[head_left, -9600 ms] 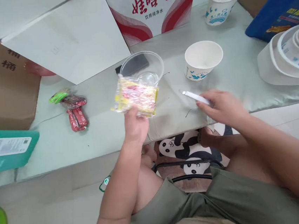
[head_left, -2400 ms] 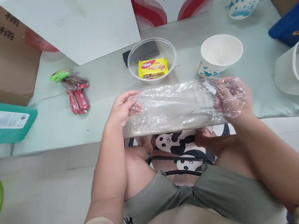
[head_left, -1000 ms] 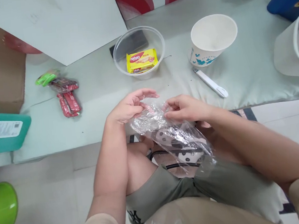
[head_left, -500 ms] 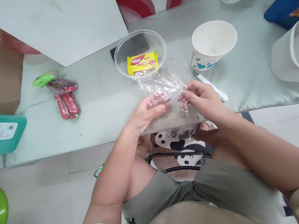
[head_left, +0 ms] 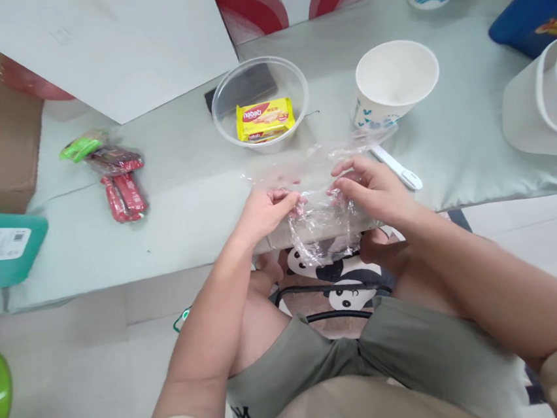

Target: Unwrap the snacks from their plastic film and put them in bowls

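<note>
The left hand (head_left: 273, 213) pinches clear plastic film (head_left: 319, 213) between its fingers; the right hand (head_left: 373, 186) has fingers curled at the film's opposite side, grip indeterminate.

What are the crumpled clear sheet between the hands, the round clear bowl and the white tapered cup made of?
Crumpled clear sheet: thin, glossy plastic film, shown by its glints and wrinkles.
Round clear bowl: probably stiff, smooth plastic, given its transparent wall.
White tapered cup: likely matt paper, from its opaque, printed wall.
</note>
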